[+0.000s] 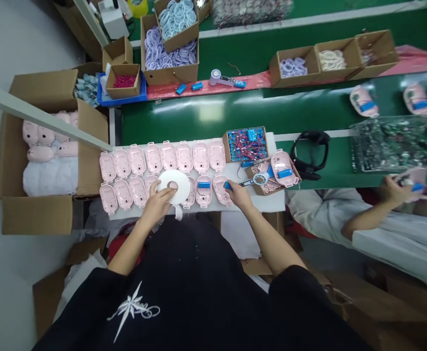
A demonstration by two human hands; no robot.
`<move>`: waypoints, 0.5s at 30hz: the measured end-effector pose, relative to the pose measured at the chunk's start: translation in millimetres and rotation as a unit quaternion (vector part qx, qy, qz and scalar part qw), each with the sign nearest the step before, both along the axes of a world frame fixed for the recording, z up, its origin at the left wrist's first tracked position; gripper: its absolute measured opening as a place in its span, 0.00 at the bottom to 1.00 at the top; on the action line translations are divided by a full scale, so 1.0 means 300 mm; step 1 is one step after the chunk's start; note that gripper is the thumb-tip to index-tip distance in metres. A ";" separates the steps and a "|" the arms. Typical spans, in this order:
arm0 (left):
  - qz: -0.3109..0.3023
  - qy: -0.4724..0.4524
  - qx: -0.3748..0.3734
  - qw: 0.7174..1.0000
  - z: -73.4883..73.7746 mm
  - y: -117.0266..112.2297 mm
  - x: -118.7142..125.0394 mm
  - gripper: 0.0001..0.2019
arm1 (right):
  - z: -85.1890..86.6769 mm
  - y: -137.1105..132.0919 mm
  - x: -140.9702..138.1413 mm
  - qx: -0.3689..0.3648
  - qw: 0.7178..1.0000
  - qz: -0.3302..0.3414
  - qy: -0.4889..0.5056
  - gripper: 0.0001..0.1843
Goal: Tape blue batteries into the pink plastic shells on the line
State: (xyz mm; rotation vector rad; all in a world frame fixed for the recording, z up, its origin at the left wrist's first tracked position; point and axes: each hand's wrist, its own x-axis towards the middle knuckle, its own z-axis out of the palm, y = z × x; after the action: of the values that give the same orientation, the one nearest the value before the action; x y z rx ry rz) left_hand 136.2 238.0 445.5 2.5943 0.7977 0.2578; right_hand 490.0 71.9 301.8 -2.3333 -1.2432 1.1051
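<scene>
Two rows of pink plastic shells [169, 158] lie on a white pad [272, 200] in front of me. My left hand [158, 202] grips a white roll of tape [175, 187] resting on the near row, with a strip hanging down. My right hand [237, 192] is closed on a small blue battery [228, 185] over a shell [221, 187] at the right end of the near row. The shell beside it [203, 189] has a blue battery in it.
A tray of blue batteries with red wires [248, 144] and a box holding a pink shell [282, 170] sit to the right. A green conveyor [199, 114] runs behind, with cardboard boxes of rings [169, 53] beyond. A co-worker's hand [394, 187] works at right. A carton of pink parts [48, 146] stands left.
</scene>
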 end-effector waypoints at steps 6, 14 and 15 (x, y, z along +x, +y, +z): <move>0.076 0.023 0.008 0.997 0.012 -0.133 0.023 0.23 | -0.089 0.101 0.072 -0.024 0.959 0.279 -0.053 0.32; 0.116 0.025 0.009 0.993 0.035 -0.174 0.020 0.25 | -0.157 0.128 0.045 -0.032 0.926 0.373 -0.047 0.37; 0.121 0.026 0.009 0.992 0.040 -0.172 0.018 0.26 | -0.161 0.129 0.038 -0.040 0.927 0.370 -0.049 0.38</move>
State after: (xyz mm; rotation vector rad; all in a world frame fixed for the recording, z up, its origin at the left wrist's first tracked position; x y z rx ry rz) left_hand 141.7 186.4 457.5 2.5284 1.1358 0.2685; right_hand 501.4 110.7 253.6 -2.0114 -2.2599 1.2553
